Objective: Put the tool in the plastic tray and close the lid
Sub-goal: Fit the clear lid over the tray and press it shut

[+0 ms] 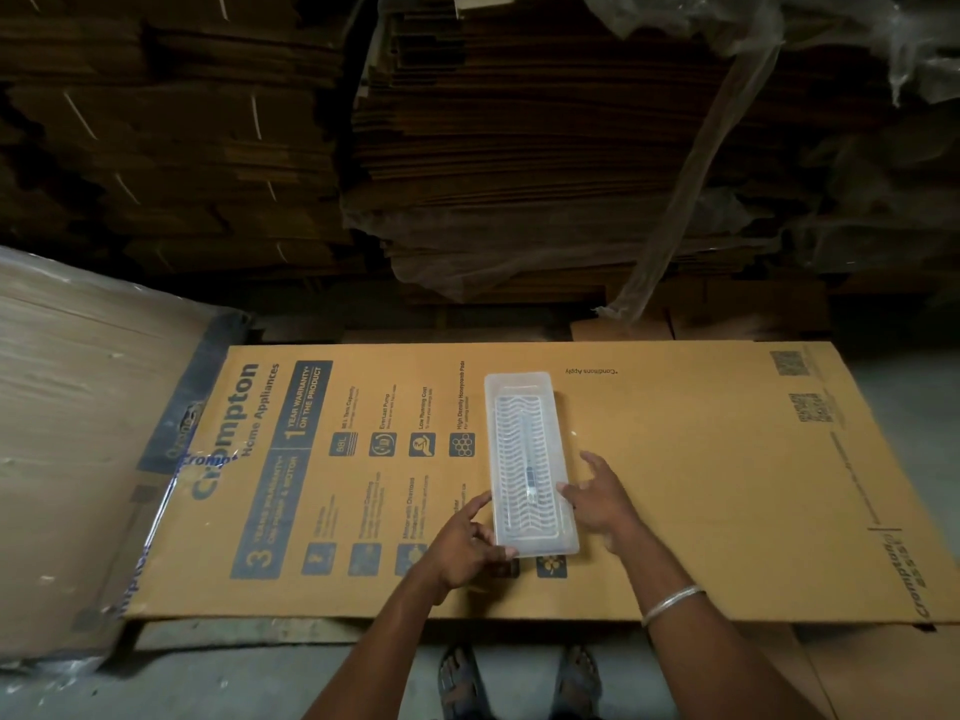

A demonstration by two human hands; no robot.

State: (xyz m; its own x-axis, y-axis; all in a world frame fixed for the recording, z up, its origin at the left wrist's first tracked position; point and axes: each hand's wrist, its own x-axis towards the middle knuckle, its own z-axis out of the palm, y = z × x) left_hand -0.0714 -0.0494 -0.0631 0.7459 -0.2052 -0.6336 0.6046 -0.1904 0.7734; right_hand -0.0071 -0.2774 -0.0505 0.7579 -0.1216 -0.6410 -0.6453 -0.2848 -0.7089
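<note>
The flattened cardboard box (649,485) reads "Crompton Home Appliances", "1 year warranty on the product" and "Conditions Apply". On it sits the clear plastic tray (527,462), lid on I think, though it's hard to be sure through clear plastic. The slim tool (528,467) lies inside along its length. Left hand (467,545) has its fingers against the near left edge; right hand (602,498) is spread loose, fingertips touching the right side, gripping nothing.
</note>
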